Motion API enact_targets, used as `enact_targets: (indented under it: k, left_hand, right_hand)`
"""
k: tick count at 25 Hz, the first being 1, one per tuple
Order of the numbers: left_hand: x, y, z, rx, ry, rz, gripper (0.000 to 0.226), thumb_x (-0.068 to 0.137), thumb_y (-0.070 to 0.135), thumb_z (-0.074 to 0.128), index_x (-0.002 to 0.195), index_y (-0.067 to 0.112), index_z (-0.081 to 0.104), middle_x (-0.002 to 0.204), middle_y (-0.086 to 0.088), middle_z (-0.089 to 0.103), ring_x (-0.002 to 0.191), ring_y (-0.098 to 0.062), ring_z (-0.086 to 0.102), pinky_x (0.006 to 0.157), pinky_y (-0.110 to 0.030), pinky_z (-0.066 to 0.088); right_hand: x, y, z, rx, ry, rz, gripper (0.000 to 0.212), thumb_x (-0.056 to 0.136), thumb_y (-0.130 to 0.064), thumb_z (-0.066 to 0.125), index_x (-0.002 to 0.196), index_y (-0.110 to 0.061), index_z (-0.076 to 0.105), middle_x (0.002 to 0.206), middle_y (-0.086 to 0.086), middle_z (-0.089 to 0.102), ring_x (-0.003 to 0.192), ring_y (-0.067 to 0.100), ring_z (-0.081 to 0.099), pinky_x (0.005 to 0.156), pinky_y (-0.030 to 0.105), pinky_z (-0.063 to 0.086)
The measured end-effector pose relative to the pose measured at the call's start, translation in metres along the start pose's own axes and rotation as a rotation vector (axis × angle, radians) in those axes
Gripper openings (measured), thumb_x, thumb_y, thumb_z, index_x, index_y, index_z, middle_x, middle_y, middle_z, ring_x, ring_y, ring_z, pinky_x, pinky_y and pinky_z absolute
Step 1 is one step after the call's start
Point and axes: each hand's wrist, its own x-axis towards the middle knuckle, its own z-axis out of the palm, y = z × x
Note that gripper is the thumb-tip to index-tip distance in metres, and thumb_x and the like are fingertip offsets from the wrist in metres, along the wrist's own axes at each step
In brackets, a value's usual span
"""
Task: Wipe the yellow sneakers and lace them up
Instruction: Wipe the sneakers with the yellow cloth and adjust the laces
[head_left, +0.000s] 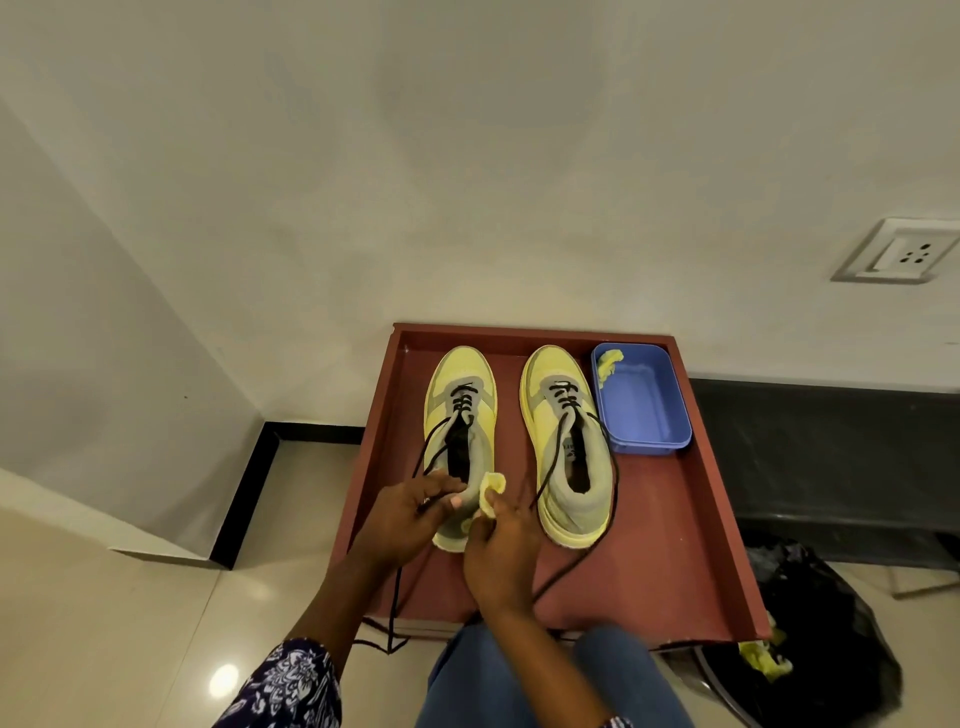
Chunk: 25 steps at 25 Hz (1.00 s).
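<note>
while sitting toes-away on red-brown tray (675, 545), pair of yellow sneakers side by side, black laces loose. left sneaker (460, 415): heel gripped by left hand (410, 514), fingers curled over collar. right hand (498, 551) pinching small yellow cloth (492, 493) against same heel. right sneaker (563, 441) untouched, just beside blue tub (641, 400) with yellow scrap on its far rim. black bag (810, 623) on floor, right of tray.
</note>
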Motion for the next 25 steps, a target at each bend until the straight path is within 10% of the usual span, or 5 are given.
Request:
enact_targets:
  k: [4, 8, 25]
  left_hand:
    - [-0.006, -0.004, 0.011, -0.018, 0.067, 0.066, 0.033, 0.085, 0.028, 0.055, 0.113, 0.014, 0.065, 0.105, 0.013, 0.059, 0.094, 0.029, 0.046, 0.079, 0.005, 0.035]
    - [-0.007, -0.008, 0.021, 0.053, 0.129, 0.062, 0.059, 0.076, 0.056, 0.049, 0.114, 0.014, 0.065, 0.109, 0.011, 0.06, 0.104, 0.008, 0.049, 0.079, 0.006, 0.033]
    - [-0.008, -0.008, 0.028, 0.07, 0.222, 0.094, 0.05, 0.082, 0.047, 0.045, 0.105, 0.01, 0.069, 0.103, -0.005, 0.07, 0.096, 0.005, 0.053, 0.076, 0.006, 0.036]
  right_hand:
    - [-0.004, 0.001, 0.007, 0.11, 0.07, 0.085, 0.031, 0.088, 0.0, 0.053, 0.118, -0.006, 0.061, 0.116, 0.01, 0.061, 0.109, 0.021, 0.057, 0.083, 0.01, 0.033]
    - [0.019, 0.004, 0.003, 0.127, 0.05, 0.135, 0.03, 0.088, 0.0, 0.053, 0.116, -0.004, 0.064, 0.117, 0.012, 0.065, 0.109, 0.024, 0.06, 0.087, 0.019, 0.04]
    - [0.019, 0.011, 0.016, 0.163, 0.066, 0.234, 0.019, 0.086, -0.005, 0.055, 0.094, -0.005, 0.072, 0.093, 0.013, 0.072, 0.086, 0.025, 0.064, 0.073, 0.029, 0.049]
